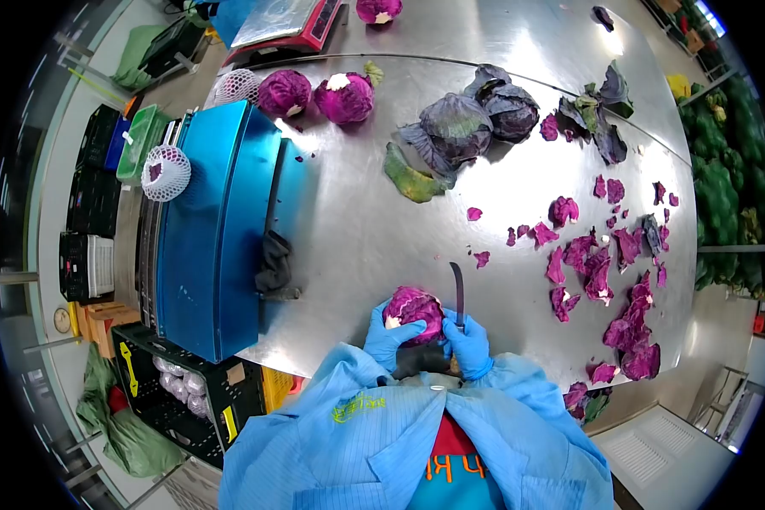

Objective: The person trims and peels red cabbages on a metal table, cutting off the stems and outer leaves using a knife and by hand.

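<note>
My left hand [391,334], in a blue glove, grips a trimmed red cabbage [416,310] close to my body at the table's near edge. A pale cut patch shows on the cabbage's left side. In my right hand [467,340], also gloved, is a knife [458,289] with a dark curved blade pointing up and away from me. The right fingers wrap its handle just beside the cabbage; whether they touch the cabbage I cannot tell. Further off lie two untrimmed red cabbages [456,127] with dull outer leaves and a yellow-green leaf [412,176].
Torn purple leaves [597,270] are scattered over the steel table [357,221] on the right. Trimmed cabbages [345,98] and a red scale [293,30] stand at the far left. A blue machine [217,229] borders the left side, with a black crate [191,382] below it.
</note>
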Demonstrator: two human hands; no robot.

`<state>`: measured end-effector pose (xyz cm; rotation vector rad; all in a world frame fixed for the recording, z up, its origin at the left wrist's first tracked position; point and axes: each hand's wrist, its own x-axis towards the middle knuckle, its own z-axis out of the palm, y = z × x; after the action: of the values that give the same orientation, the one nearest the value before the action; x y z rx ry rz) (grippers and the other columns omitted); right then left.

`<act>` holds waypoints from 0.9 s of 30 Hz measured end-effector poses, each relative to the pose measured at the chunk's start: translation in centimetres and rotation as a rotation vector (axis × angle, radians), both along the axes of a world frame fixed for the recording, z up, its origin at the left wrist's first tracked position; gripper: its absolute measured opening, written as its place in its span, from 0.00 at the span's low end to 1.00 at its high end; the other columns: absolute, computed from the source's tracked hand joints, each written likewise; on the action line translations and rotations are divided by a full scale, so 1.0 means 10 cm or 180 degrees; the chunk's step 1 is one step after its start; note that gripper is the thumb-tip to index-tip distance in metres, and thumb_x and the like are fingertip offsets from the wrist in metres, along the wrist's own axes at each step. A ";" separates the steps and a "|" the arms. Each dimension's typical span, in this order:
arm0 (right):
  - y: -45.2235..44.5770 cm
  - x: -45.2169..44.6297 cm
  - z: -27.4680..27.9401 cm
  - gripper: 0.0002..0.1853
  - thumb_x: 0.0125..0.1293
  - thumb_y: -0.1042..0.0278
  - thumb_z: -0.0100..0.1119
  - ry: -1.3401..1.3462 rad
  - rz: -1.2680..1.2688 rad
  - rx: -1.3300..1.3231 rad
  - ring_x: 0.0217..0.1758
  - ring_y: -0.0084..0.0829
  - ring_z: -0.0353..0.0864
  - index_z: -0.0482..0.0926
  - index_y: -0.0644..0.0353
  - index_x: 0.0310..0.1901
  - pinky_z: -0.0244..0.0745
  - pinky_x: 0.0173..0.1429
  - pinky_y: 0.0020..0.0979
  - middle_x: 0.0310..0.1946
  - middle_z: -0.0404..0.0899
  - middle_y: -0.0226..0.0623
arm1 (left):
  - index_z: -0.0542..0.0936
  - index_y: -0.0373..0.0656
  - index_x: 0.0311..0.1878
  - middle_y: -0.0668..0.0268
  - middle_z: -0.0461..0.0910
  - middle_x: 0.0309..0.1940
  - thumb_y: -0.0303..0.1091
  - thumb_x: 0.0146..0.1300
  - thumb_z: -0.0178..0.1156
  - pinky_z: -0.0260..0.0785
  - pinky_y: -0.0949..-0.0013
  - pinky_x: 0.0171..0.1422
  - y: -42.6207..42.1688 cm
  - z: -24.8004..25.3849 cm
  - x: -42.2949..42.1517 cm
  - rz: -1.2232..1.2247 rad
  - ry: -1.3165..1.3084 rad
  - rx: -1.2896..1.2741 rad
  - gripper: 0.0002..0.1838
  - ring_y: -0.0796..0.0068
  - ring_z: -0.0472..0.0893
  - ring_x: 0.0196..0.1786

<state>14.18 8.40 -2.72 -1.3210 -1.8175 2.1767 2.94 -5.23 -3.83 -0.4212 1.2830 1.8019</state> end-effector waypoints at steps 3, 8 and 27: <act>0.14 0.01 0.01 0.11 0.65 0.68 0.60 0.0192 0.0490 0.2059 0.23 0.25 0.78 0.82 0.56 0.48 0.76 0.32 0.28 0.30 0.84 0.38 | 0.63 0.37 0.66 0.58 0.72 0.59 0.22 0.42 0.76 0.69 0.63 0.66 -0.12 -0.26 -0.04 -0.0346 -0.0036 0.0359 0.46 0.66 0.74 0.60; 1.23 0.30 -0.38 0.18 0.64 0.64 0.62 -0.0240 0.0042 0.3146 0.23 0.26 0.80 0.78 0.52 0.56 0.75 0.31 0.30 0.29 0.84 0.38 | 0.60 0.41 0.70 0.60 0.70 0.63 0.22 0.42 0.75 0.62 0.58 0.72 -0.05 0.15 -0.23 -0.1018 0.0045 0.0924 0.50 0.65 0.69 0.67; 0.72 -0.30 0.82 0.20 0.59 0.64 0.71 0.0673 0.1145 0.1167 0.29 0.15 0.71 0.80 0.60 0.52 0.69 0.34 0.20 0.26 0.76 0.25 | 0.61 0.40 0.70 0.58 0.71 0.63 0.32 0.47 0.74 0.64 0.56 0.72 0.21 0.38 -0.44 -0.1601 -0.0799 0.1619 0.46 0.62 0.73 0.65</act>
<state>11.21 15.59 5.49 -0.7110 -2.3545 1.8901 -1.44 -3.13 -0.06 -0.0275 0.6441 1.5084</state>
